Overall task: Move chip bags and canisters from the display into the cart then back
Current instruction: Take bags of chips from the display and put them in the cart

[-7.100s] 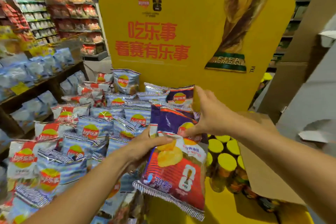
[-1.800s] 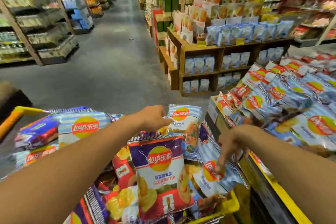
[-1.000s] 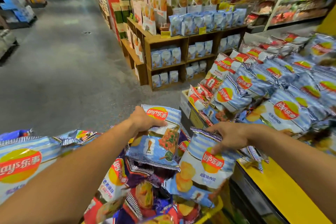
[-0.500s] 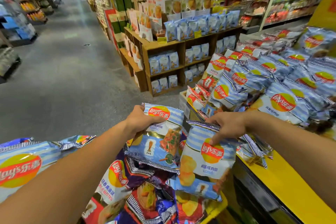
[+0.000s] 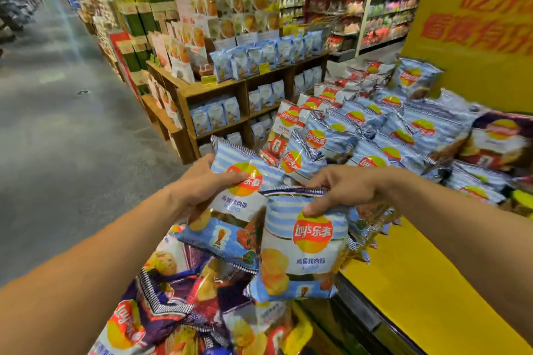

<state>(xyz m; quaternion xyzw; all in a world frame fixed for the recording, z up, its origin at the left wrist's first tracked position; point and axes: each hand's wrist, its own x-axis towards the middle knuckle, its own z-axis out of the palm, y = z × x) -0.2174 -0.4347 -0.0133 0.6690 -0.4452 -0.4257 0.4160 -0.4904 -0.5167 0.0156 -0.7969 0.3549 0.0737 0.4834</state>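
above the cart's bags (image 5: 161, 308), left hand (image 5: 202, 190) and right hand (image 5: 343, 190), each grip on a striped bag (image 5: 305, 248)

At lower centre, two chip bags sit side by side: the left bag (image 5: 230, 204) held by the left hand (image 5: 202, 184), the right bag (image 5: 302, 245) by the right hand (image 5: 343, 187). Below them lies the cart's pile (image 5: 178, 305). The display (image 5: 409, 282) fills the right; shelves (image 5: 219, 101) stand at upper centre.
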